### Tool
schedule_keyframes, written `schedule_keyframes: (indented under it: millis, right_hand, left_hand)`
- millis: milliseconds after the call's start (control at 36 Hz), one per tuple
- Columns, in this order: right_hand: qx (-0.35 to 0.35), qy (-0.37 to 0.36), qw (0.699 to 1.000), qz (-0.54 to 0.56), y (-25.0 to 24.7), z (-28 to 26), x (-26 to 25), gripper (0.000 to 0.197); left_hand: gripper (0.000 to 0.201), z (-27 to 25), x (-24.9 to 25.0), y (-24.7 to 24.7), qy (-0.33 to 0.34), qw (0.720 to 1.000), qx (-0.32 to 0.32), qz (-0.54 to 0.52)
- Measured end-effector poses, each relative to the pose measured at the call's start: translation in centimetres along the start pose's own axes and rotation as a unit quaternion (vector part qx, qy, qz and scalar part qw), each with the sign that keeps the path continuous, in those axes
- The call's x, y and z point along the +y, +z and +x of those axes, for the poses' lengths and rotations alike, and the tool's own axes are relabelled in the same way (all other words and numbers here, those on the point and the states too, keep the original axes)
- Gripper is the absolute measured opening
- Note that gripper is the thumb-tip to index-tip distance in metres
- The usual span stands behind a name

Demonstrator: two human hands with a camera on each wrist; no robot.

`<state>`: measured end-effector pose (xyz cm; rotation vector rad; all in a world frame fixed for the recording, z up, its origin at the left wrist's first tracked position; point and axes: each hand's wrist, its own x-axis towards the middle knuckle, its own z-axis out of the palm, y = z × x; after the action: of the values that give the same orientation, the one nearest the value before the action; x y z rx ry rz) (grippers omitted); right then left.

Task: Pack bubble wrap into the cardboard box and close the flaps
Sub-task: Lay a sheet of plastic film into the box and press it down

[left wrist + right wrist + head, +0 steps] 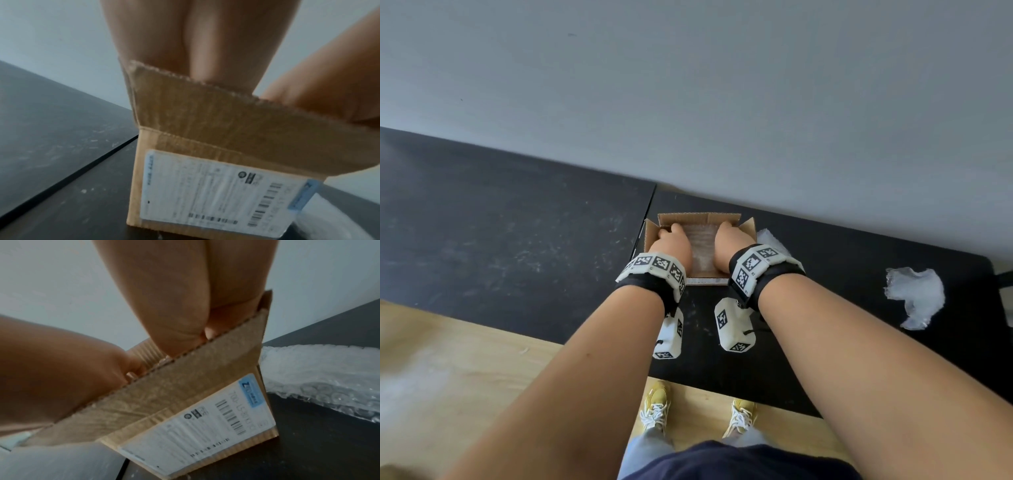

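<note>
On the black desk (517, 219) near the wall stands the cardboard box (748, 228) — flaps up, bubble wrap (700, 240) inside. Left hand (671, 245) and right hand (729, 245) reach in; their fingers are hidden, so grip cannot be told. Another bubble wrap piece (914, 296) lies well right.

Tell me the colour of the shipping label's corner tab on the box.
Light blue; the tab on the label shows best in the right wrist view.

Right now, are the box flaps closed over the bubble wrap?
No, the cardboard box flaps stand open while both hands press into the bubble wrap inside.
</note>
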<state>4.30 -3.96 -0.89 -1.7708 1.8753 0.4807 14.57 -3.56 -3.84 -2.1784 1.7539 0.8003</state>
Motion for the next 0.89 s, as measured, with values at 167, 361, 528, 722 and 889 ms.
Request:
schedule_keyframes:
  millis: [167, 361, 528, 722, 889]
  right_hand:
    - [0.022, 0.025, 0.997, 0.073, 0.9, 0.9, -0.3, 0.064]
    - [0.033, 0.030, 0.995, 0.088, 0.9, 0.2, 0.0, 0.044]
    - [0.054, -0.030, 0.998, 0.033, 1.3, -1.2, 1.0, 0.028]
    - [0.199, -0.070, 0.973, 0.096, 1.4, -3.1, 4.1, 0.030]
    - [0.259, -0.017, 0.956, 0.136, -0.5, -3.5, 8.2, 0.027]
  left_hand:
    - [0.055, -0.4, 0.0, 0.4, 0.015, 0.999, 0.026, 0.012]
    - [0.056, -1.4, -0.3, 0.6, 0.056, 0.994, 0.038, 0.081]
    - [0.038, -2.4, -0.9, 0.7, 0.107, 0.981, 0.080, 0.142]
    - [0.044, -3.9, -0.2, -1.2, 0.068, 0.995, 0.068, 0.033]
    - [0.042, -4.7, 2.0, -1.9, 0.116, 0.981, 0.142, 0.064]
